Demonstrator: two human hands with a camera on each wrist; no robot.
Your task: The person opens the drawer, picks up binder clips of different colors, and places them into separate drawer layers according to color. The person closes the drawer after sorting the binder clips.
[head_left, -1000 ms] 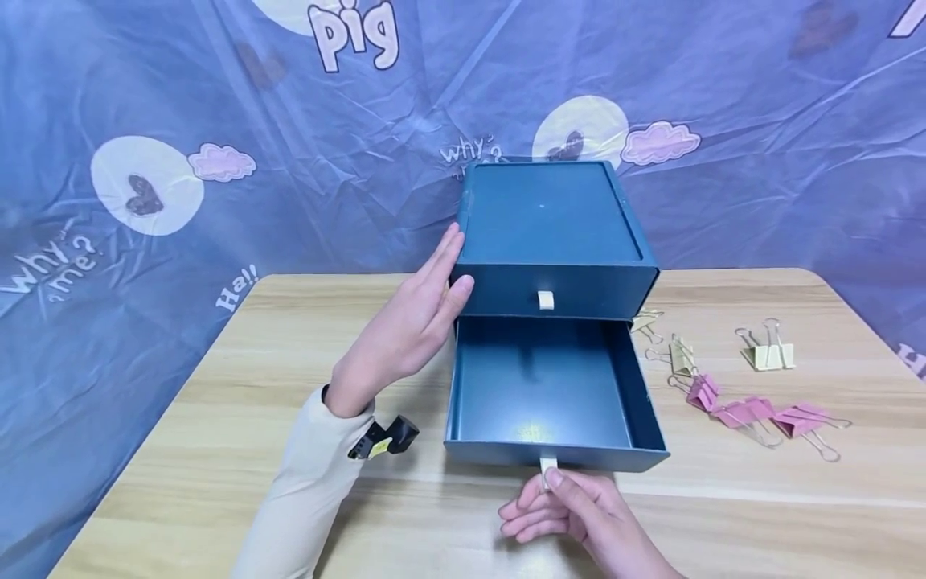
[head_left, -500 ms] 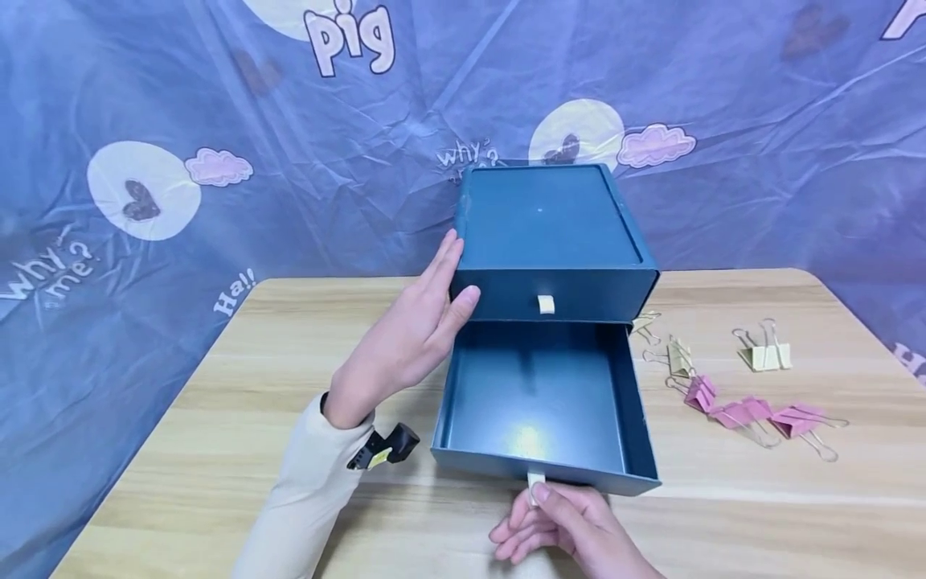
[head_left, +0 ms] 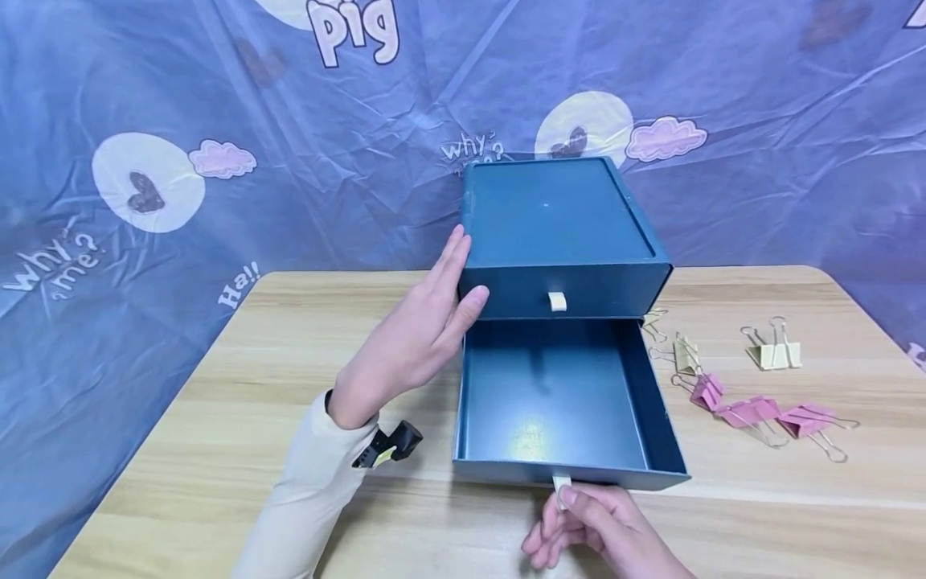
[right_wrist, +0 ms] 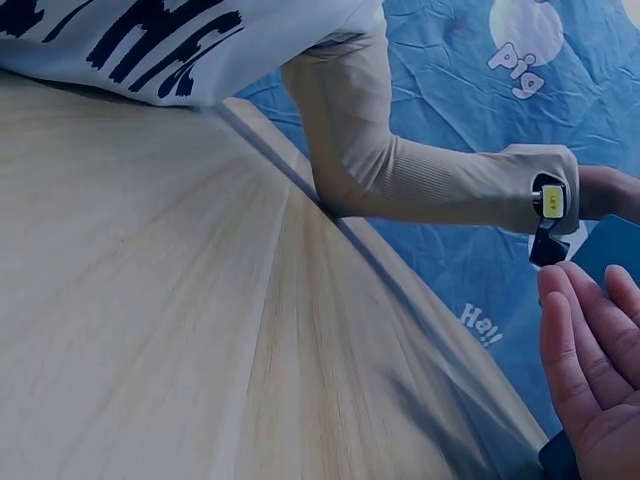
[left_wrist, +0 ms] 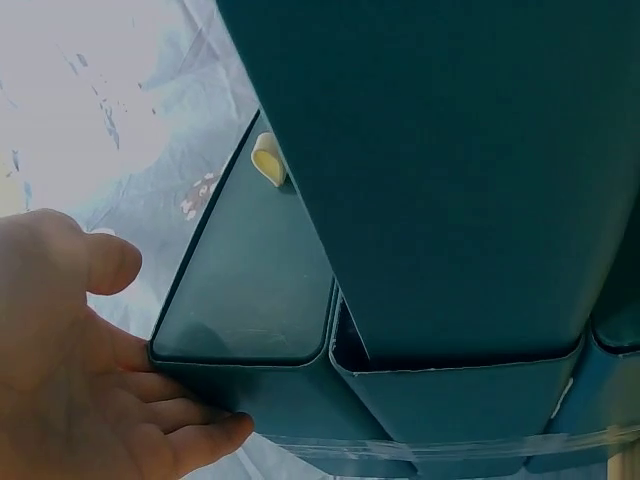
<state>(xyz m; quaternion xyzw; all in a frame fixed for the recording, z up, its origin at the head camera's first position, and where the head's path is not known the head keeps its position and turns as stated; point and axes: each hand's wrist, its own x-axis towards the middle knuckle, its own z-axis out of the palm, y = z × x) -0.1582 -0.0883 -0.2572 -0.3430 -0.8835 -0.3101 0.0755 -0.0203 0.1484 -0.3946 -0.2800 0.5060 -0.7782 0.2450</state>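
Note:
A dark blue drawer box [head_left: 553, 213] stands at the back of the table, its upper drawer closed. The lower drawer [head_left: 550, 402] is pulled far out, and its visible inside holds nothing. My left hand [head_left: 412, 338] lies against the box's left side with extended fingers, the thumb near the upper drawer's front corner. In the left wrist view, those fingertips [left_wrist: 235, 428] touch the casing's side. My right hand [head_left: 600, 527] pinches the white pull tab [head_left: 561, 489] of the lower drawer between thumb and finger. The right wrist view shows only its fingers [right_wrist: 585, 360] at the right edge.
Right of the box lie pink binder clips [head_left: 748, 412] and pale yellow ones, one yellow clip [head_left: 774, 355] standing apart. The upper drawer has a white tab [head_left: 557, 301]. A patterned blue cloth [head_left: 347, 161] hangs behind the wooden table [head_left: 239, 418].
The lower drawer has slid further out towards the person, with the right hand still on its tab. It swung slightly left midway, then back right. The left hand keeps its place against the box.

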